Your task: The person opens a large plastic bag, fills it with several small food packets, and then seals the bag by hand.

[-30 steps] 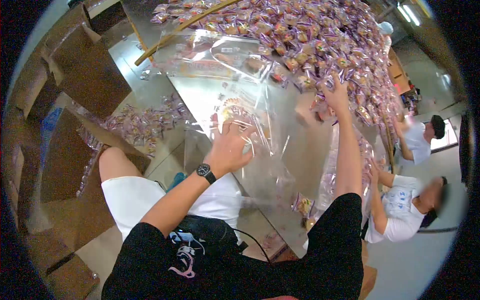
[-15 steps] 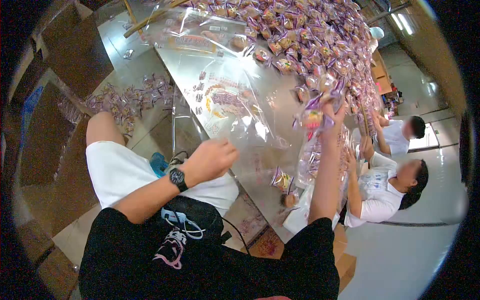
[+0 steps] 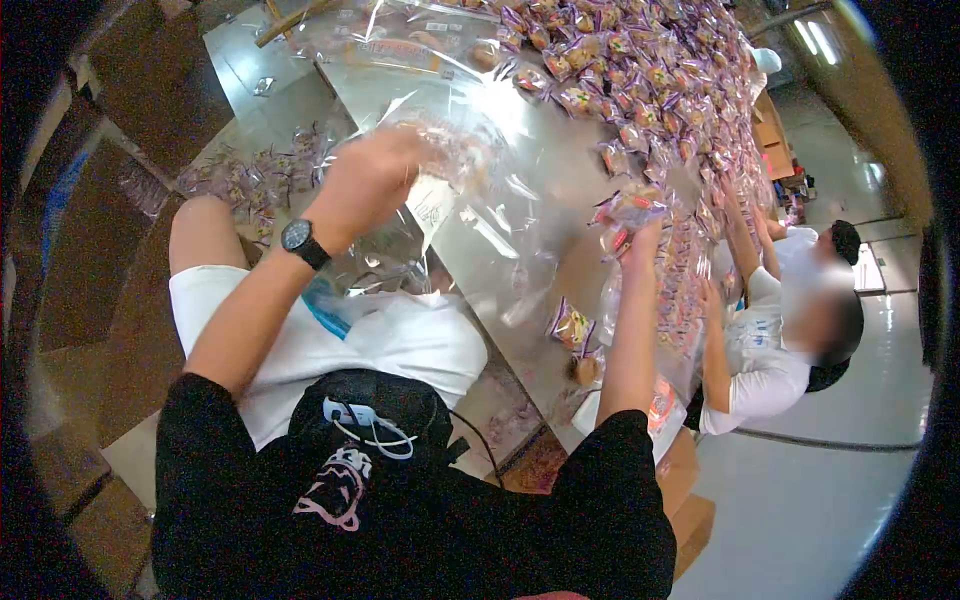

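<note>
My left hand point(image 3: 375, 180), a dark watch on its wrist, is closed on a clear printed plastic bag point(image 3: 500, 215), which is bunched and blurred by motion at the fingers. The bag spreads over the shiny metal table. On the other side my right hand point(image 3: 642, 245) grips small wrapped snack packets point(image 3: 628, 212) in clear and purple film, held just short of the big heap of like packets point(image 3: 640, 75). A loose packet point(image 3: 570, 325) lies on the table left of my right forearm, beside a small brown piece point(image 3: 585, 368).
Two people in white shirts point(image 3: 760, 340) stand along the right side, their hands at the packets. More packets point(image 3: 265, 170) lie low at the left, near brown cardboard point(image 3: 150, 110). The table edge point(image 3: 480, 310) runs diagonally past my knees.
My left hand has moved up and forward from near my lap and taken hold of the plastic bag, which has shifted and crumpled. My right hand has lowered slightly with its packets.
</note>
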